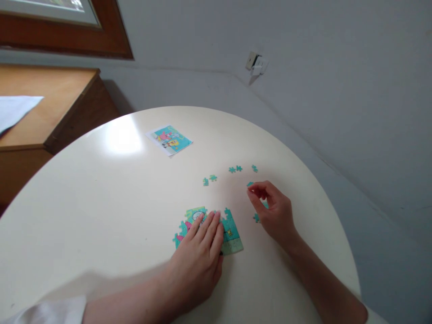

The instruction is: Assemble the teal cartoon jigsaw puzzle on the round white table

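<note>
My left hand [202, 252] lies flat on a partly joined jigsaw puzzle [232, 229], its fingers stretched out and covering the middle. Teal background, pink shapes and a pale green lower strip show around the hand. To the right, my right hand [275, 209] has thumb and forefinger pinched together on a small teal jigsaw piece [250, 184], which shows just past the fingertips. More teal pieces [257, 218] lie by that hand, partly hidden behind it.
Loose pieces lie beyond the puzzle: a pair [209, 180], another pair [235, 169] and more at the right [254, 168]. A printed picture sheet [172, 139] rests farther back on the round white table [101, 202]. A wooden cabinet [50, 103] stands left; a wall curves behind.
</note>
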Demonstrator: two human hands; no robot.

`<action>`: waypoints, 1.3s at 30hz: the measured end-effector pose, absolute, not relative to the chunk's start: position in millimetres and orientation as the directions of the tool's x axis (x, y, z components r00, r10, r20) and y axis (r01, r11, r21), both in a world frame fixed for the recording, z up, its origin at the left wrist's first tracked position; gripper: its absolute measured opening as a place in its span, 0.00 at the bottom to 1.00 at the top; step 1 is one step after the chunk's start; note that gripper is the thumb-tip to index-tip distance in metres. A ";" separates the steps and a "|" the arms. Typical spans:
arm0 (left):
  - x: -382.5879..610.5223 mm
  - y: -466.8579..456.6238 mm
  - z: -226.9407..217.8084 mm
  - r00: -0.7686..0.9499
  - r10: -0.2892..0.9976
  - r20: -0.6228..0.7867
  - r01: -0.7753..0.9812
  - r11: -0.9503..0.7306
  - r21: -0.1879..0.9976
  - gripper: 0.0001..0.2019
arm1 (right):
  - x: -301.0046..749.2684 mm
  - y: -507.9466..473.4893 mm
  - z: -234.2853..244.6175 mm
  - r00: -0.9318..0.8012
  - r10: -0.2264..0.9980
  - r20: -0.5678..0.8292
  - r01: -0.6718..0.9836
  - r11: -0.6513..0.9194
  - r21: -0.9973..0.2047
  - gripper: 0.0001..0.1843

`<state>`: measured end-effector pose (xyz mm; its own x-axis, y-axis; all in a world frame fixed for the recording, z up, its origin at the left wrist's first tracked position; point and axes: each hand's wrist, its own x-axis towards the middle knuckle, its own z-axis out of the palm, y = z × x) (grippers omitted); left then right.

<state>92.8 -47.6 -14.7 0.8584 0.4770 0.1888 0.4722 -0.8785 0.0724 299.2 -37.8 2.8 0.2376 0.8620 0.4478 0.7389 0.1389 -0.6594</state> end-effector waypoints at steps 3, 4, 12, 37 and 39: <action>92.5 -47.4 -16.3 0.857 0.487 0.169 0.477 -0.873 0.099 0.25 | 305.3 -37.4 7.1 0.244 0.863 0.442 0.774 0.101 -0.625 0.04; 92.3 -47.3 -16.7 0.856 0.489 0.167 0.478 -0.872 0.102 0.25 | 307.4 -37.2 8.0 0.253 0.861 0.441 0.780 0.088 -0.619 0.04; 92.9 -46.1 -15.2 0.867 0.473 0.158 0.465 -0.881 0.089 0.25 | 323.1 -34.5 7.1 0.230 0.867 0.443 0.836 0.057 -0.546 0.06; 91.6 -44.6 -12.9 0.863 0.486 0.137 0.469 -0.873 0.134 0.26 | 343.3 -25.8 -22.0 0.218 0.921 0.323 0.862 -0.027 -0.507 0.12; 91.7 -44.3 -12.5 0.866 0.483 0.129 0.468 -0.874 0.130 0.26 | 343.0 -25.9 -22.4 0.217 0.923 0.319 0.860 -0.026 -0.510 0.12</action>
